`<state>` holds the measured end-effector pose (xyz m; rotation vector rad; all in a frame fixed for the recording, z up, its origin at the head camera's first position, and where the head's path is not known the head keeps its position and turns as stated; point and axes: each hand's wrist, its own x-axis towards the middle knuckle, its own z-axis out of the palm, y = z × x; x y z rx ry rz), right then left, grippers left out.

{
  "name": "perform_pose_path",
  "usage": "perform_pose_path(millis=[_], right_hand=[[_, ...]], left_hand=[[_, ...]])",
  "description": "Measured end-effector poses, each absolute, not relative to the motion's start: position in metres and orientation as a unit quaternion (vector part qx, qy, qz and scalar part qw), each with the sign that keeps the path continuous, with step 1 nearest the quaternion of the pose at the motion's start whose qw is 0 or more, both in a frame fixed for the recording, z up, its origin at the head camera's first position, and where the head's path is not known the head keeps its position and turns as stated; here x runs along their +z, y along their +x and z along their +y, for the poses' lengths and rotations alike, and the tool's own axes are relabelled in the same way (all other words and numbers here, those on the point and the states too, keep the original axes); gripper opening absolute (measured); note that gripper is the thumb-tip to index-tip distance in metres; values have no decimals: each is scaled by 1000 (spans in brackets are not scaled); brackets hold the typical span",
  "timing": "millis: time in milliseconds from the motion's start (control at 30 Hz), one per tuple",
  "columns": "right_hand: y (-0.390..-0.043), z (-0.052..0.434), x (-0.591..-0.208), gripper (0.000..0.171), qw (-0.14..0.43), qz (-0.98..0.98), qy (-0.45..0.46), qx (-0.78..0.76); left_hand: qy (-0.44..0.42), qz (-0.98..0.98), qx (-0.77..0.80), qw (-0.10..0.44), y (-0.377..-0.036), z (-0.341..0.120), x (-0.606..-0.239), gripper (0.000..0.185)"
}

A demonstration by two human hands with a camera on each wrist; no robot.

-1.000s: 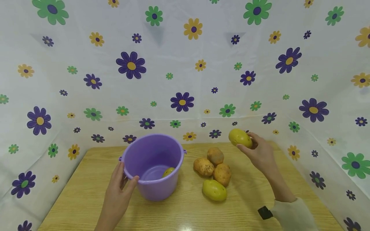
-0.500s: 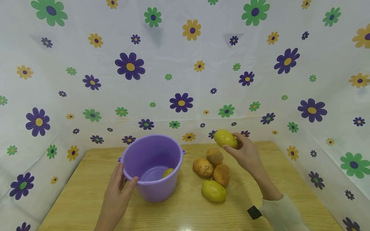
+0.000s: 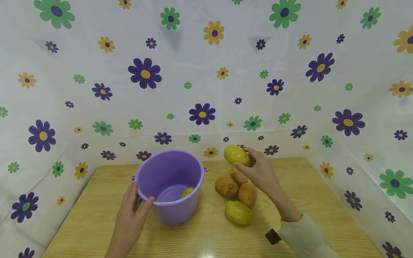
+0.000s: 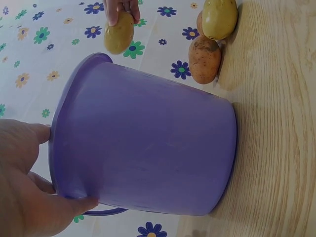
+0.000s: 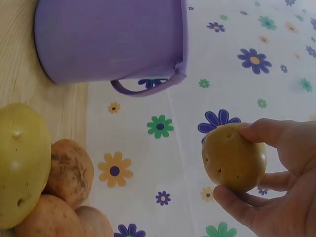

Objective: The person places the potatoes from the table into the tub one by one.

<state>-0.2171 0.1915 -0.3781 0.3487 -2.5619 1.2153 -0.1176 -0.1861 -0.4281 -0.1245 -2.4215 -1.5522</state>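
My left hand [image 3: 130,215] grips the near-left rim of a purple bucket [image 3: 175,213], thumb on one side and fingers on the other. Inside the bucket, a yellow potato [image 3: 187,192] shows partly above the near rim. Held up in my right hand [image 3: 259,170] is a smooth yellow potato [image 3: 236,155], pinched between thumb and fingers, right of the bucket and above the pile. In the right wrist view the held potato [image 5: 234,158] hangs against the flowered cloth, apart from the bucket.
Three brown potatoes [image 3: 227,186] lie close together right of the bucket, with another yellow potato [image 3: 238,212] in front of them. All sit on a wooden table [image 3: 106,193]. A white flowered cloth [image 3: 180,100] hangs behind and at both sides.
My right hand has moved left with the yellow potato, from the right of the pile to over its back. The left hand and the bucket stay in place.
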Motion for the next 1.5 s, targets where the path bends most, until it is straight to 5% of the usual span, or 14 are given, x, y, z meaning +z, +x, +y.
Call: perform_pose_path(millis=[933,1500], right_hand=[[-206,103,-364,64,119,-884,157,424],[-208,63,-372,50,119,-863,228,436]], left_hand=[[-35,-838,-531,120,-119,-187,-429,85],[-24,-837,-534,115,-119,-185,-427,84]])
